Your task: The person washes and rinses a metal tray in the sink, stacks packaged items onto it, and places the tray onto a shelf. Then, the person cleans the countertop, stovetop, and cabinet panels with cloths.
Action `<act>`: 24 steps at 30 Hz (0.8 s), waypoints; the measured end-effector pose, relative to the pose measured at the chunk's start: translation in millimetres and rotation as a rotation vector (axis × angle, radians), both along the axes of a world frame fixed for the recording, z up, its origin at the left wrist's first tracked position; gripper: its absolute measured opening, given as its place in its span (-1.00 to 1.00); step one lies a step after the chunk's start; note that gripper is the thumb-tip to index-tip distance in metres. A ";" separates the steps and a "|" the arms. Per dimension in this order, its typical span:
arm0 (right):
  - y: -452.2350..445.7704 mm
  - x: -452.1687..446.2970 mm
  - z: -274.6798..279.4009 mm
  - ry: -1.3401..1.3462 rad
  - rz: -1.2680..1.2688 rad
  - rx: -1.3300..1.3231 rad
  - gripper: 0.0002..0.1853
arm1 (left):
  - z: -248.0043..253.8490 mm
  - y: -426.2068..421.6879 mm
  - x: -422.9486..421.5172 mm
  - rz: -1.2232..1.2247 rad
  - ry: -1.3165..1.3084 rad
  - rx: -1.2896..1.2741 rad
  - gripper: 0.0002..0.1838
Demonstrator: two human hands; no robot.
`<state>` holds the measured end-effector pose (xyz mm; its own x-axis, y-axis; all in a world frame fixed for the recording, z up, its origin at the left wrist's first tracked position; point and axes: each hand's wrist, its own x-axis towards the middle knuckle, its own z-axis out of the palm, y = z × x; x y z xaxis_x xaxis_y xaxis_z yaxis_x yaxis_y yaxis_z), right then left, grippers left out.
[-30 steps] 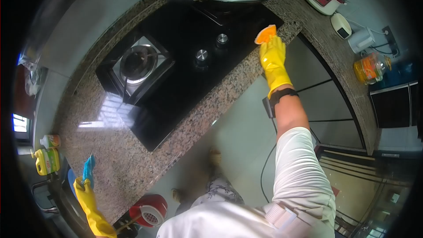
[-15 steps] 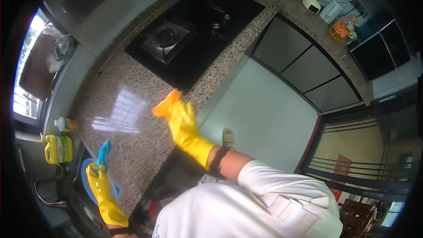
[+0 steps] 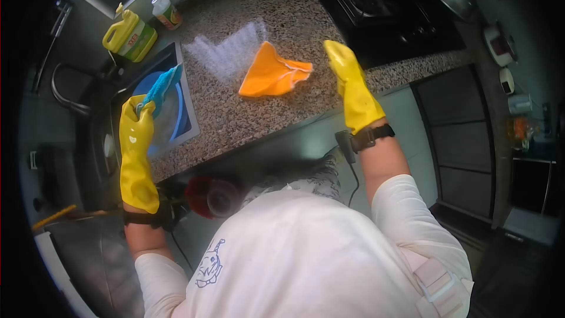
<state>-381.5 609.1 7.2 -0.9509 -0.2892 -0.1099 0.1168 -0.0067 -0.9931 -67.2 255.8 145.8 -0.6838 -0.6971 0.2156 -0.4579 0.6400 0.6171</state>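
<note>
My left hand (image 3: pixel 138 135), in a yellow rubber glove, is closed on a turquoise cleaning cloth (image 3: pixel 163 87) that sticks up from the fingers over the sink edge. An orange cloth (image 3: pixel 272 72) lies crumpled on the speckled granite counter (image 3: pixel 218 118), between my two hands. My right hand (image 3: pixel 351 76), gloved the same way, hovers near the counter's front edge to the right of that cloth, apart from it. Its fingers are stretched out together, and nothing shows in them.
A blue basin (image 3: pixel 178 121) sits in the sink (image 3: pixel 191 126) at left, beside the tap (image 3: pixel 59 85). Behind stand a yellow jug (image 3: pixel 132 35) and a white bottle (image 3: pixel 166 13). The black gas hob (image 3: pixel 406 41) is at the back right. A red bucket (image 3: pixel 203 194) is below the counter.
My right hand has let go of the orange cloth, which now lies on the counter. The view has swung left toward the sink. My left hand still grips the turquoise cloth.
</note>
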 end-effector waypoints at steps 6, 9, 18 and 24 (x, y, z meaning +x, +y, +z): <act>-64.5 24.8 -14.6 1.270 0.304 0.515 -0.40 | -14.5 2.8 15.1 0.024 -0.060 0.020 -0.77; -100.3 82.3 5.8 1.220 0.555 0.502 -0.50 | -39.6 6.2 5.1 0.009 -0.077 0.115 -0.80; 26.9 28.1 -40.5 0.961 0.338 0.496 -0.47 | -43.0 39.2 -96.9 -0.138 -0.097 0.059 -0.79; 169.7 -39.4 -8.7 0.218 0.379 -0.035 -0.43 | -54.7 86.6 -153.8 -0.094 -0.104 0.144 -0.80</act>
